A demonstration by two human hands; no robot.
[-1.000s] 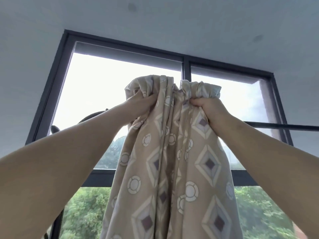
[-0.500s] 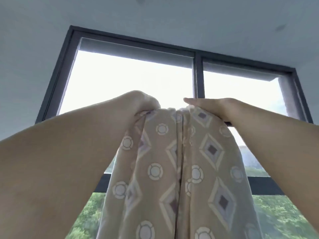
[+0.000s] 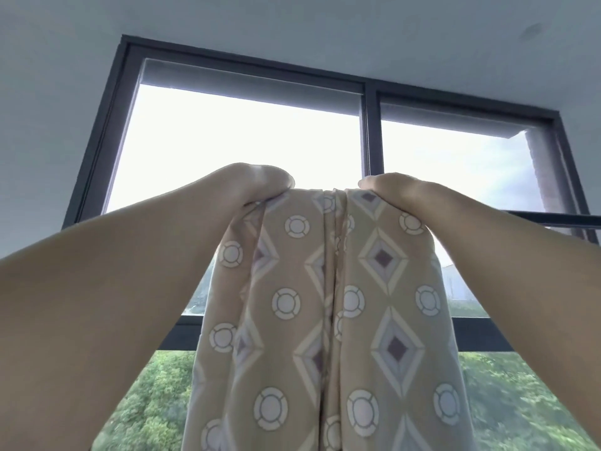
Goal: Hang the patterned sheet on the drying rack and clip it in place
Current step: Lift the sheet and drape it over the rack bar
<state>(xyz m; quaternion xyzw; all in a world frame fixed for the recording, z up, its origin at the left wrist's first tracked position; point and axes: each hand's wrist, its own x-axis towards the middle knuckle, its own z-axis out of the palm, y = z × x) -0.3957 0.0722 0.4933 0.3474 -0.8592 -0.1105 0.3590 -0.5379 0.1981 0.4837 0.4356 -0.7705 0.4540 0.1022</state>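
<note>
Beige patterned sheet bunched overhead, no clip on it
Left hand and right hand each pinch its top fold; letting go early, it would likely slide down

Two bare forearms, unsleeved along their whole visible length. The left hand and right hand wear no gloves; whether rings are worn cannot be told, the fingers being hidden.

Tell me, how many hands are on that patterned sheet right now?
2. The left hand grips the top edge of the patterned sheet at its left corner; the right hand rests on the top at its right corner.
</note>
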